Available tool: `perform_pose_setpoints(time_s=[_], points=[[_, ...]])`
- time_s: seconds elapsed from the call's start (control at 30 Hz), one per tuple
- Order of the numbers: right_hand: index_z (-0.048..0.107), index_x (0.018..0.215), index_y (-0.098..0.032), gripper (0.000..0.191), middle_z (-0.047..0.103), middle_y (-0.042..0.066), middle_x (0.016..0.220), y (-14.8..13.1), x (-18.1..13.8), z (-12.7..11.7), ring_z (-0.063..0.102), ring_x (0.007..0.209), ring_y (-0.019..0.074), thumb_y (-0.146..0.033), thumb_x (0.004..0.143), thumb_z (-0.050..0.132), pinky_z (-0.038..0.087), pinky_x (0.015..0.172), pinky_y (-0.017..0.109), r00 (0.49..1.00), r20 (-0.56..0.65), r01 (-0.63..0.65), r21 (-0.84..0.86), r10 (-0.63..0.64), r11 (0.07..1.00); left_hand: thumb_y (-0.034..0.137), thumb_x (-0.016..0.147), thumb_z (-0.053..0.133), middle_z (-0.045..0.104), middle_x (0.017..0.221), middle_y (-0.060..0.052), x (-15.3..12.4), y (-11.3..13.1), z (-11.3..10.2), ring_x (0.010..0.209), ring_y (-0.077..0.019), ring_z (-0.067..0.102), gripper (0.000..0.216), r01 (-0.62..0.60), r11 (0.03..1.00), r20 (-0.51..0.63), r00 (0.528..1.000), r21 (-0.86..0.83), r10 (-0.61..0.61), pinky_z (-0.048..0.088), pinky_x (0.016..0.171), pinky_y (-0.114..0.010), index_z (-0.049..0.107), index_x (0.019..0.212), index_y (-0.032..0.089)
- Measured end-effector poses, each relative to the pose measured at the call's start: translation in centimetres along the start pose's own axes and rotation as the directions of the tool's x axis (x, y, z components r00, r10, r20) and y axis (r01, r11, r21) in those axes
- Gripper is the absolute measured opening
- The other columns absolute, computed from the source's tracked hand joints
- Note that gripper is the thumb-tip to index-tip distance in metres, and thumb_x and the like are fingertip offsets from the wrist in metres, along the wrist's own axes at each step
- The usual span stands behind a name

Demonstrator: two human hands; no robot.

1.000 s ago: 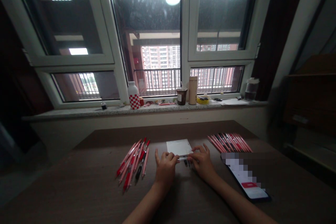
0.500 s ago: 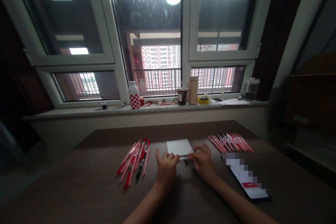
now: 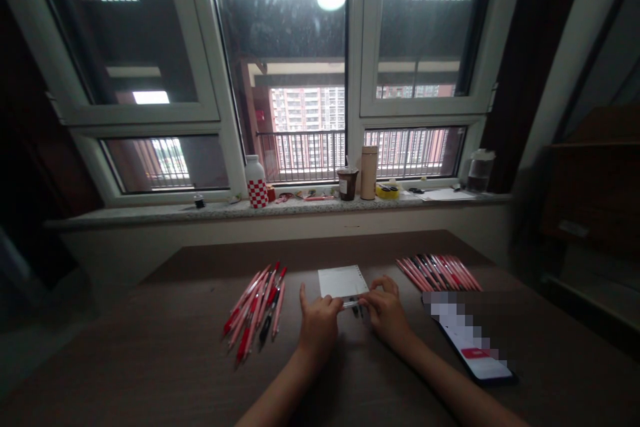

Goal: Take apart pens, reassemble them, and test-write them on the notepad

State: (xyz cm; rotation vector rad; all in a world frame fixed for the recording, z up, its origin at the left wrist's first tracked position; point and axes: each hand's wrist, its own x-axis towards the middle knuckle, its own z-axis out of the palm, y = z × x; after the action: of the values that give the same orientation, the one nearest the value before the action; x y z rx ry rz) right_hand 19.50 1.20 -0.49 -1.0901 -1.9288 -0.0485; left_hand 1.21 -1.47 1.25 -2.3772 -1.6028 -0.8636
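Note:
Between my two hands, a clear-barrelled pen (image 3: 351,304) lies level just in front of a small white sheet of paper (image 3: 343,281). My left hand (image 3: 319,321) pinches its left end, the index or little finger raised away. At the right end, my right hand (image 3: 385,310) pinches the pen with thumb and fingertips. Small dark pieces (image 3: 357,312) show beneath the pen; what they are I cannot make out. Left of my hands lies a loose pile of pink, red and black pens (image 3: 257,310). A neater row of similar pens (image 3: 440,271) lies to the right.
A phone with its screen lit (image 3: 483,353) lies right of my right forearm on the brown table (image 3: 165,340). Behind, the windowsill (image 3: 220,213) bears a checkered bottle (image 3: 257,183), a cup (image 3: 347,185), a tan flask (image 3: 369,173) and yellow tape (image 3: 387,191).
Both hands keep their pinch on the pen and have shifted only very slightly. The piles, paper and phone stay where they were.

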Motion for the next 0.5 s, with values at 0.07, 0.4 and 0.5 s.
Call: perform_pose_setpoints(time_s=[0.07,0.4,0.5], points=[[0.070,0.074,-0.023,0.021,0.065,0.002,0.068,-0.04,0.01,-0.05,0.052,0.091,0.0229,-0.020,0.085,0.052,0.023,0.104,0.048,1.000,0.006,0.002,-0.009,-0.002,1.000,0.022,0.092,0.041,0.066,0.076,0.002,0.01,-0.11,0.10,0.076,-0.0148,0.062,0.025,-0.010,1.000,-0.013,1.000,0.005,0.011,0.003,0.110,-0.064,0.064,0.085,0.025],[0.064,0.102,-0.025,0.020,0.068,0.003,0.090,0.11,0.29,-0.02,0.051,0.099,0.0233,-0.029,0.092,0.047,0.012,0.108,0.056,0.993,0.100,-0.069,-0.013,0.070,0.998,0.025,0.088,0.053,0.065,0.083,0.004,-0.06,-0.14,0.40,0.084,-0.0148,0.061,0.011,-0.057,0.995,-0.195,0.978,0.085,0.073,0.001,0.111,-0.065,0.062,0.093,0.027],[0.066,0.087,-0.025,0.021,0.066,0.001,0.083,0.06,0.36,-0.07,0.052,0.097,0.0215,-0.032,0.093,0.046,0.011,0.108,0.055,0.982,0.172,-0.080,0.007,0.077,0.997,0.025,0.089,0.052,0.064,0.083,0.004,-0.13,0.00,0.34,0.083,-0.0143,0.061,0.012,-0.051,0.995,-0.221,0.973,0.088,0.070,0.001,0.111,-0.064,0.063,0.093,0.027]])
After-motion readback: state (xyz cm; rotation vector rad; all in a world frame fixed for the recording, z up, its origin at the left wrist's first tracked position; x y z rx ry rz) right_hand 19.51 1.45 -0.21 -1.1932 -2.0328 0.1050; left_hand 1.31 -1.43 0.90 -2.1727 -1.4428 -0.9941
